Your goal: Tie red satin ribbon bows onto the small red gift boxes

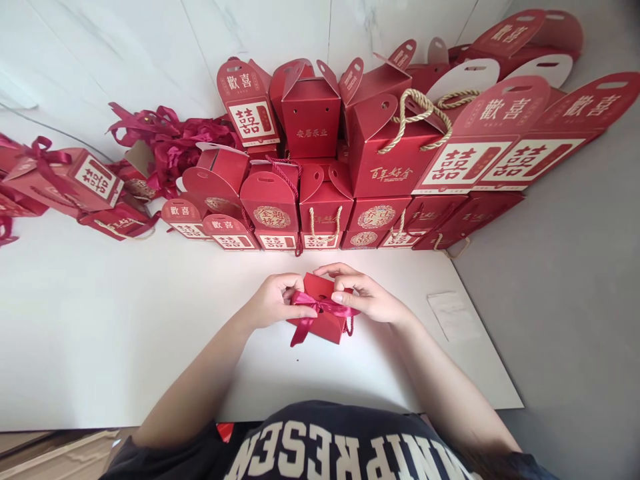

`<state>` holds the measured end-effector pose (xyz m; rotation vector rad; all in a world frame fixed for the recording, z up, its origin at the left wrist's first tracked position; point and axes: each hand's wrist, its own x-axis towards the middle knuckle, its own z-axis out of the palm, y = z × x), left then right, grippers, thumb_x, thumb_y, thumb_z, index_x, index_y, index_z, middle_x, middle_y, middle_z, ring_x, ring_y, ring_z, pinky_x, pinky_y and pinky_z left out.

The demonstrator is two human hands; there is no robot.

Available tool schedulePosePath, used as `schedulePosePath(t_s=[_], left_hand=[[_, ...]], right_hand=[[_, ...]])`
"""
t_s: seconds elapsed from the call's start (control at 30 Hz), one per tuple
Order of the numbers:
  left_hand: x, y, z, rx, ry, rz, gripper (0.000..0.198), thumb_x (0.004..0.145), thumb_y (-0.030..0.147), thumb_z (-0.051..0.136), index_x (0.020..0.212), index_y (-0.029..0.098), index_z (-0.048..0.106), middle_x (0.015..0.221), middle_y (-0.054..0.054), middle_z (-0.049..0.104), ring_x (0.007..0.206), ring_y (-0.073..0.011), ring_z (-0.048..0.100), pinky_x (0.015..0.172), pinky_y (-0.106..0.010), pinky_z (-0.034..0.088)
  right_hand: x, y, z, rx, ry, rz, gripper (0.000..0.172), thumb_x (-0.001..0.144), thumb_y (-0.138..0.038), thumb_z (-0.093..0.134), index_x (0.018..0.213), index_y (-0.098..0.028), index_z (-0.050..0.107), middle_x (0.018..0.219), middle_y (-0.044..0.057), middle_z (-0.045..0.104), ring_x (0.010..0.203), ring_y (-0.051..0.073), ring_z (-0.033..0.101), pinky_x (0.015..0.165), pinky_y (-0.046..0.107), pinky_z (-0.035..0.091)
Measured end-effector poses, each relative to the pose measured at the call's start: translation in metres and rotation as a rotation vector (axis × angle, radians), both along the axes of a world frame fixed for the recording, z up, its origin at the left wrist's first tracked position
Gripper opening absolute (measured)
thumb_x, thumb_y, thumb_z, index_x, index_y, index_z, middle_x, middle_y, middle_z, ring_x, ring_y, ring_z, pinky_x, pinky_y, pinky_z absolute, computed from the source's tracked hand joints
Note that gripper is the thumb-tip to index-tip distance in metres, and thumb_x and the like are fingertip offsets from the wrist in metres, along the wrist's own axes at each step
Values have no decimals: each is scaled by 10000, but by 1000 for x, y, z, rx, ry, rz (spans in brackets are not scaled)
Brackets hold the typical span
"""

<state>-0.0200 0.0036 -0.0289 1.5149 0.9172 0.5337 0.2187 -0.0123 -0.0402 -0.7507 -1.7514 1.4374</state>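
Note:
A small red gift box (327, 329) rests on the white table in front of me, turned at an angle. Across its top runs a magenta ribbon (303, 328) tied in a bow, with one tail hanging over the near side. My left hand (280, 300) pinches the ribbon at the left of the knot, thumb along it. On the other side my right hand (364, 293) has thumb and finger closed on the right loop, its index finger reaching over the box's far edge. A twisted red cord shows at the box's right side.
Stacked red gift boxes (320, 133), some with rope handles, line the back of the table (125, 320). Loose magenta ribbons (175, 140) are heaped at back left, near ribbon-tied boxes (65, 173). A whitish flat sheet (453, 315) lies near the right edge, beside a grey wall.

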Motion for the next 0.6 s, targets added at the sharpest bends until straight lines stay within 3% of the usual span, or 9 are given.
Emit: schedulePosePath(t_s=[0.1,0.27,0.47,0.6], left_hand=[[-1,4,-12,-121,-166,-27,450,655,295,832,631,163,403,647,26,529,568,-90,524,536,-214,412],[-3,10,-29,-147,-276,-17,511,628,354,845,589,158,374,595,42,509,486,-56,443,471,-185,332],[-7,10,-20,-92,-202,-29,420,806,417,696,551,123,539,522,11,494,491,-83,425,486,-224,316],[-7,7,-12,-75,-147,-87,442,863,452,612,571,124,559,535,-12,545,502,-99,460,506,-239,343]], right_hand=[[-1,2,-7,-29,47,12,285,950,-315,580,700,-179,583,1340,79,523,1223,209,538,1090,402,355],[-3,3,-15,-75,113,-6,336,948,-347,578,662,-176,548,1324,89,536,1208,222,550,1053,398,384],[-1,4,-11,-64,75,-45,326,948,-368,576,685,-178,613,1373,101,550,1279,244,518,1095,414,359],[0,1,-6,-54,62,-24,347,949,-407,564,696,-183,645,1389,97,560,1270,243,537,1090,419,377]])
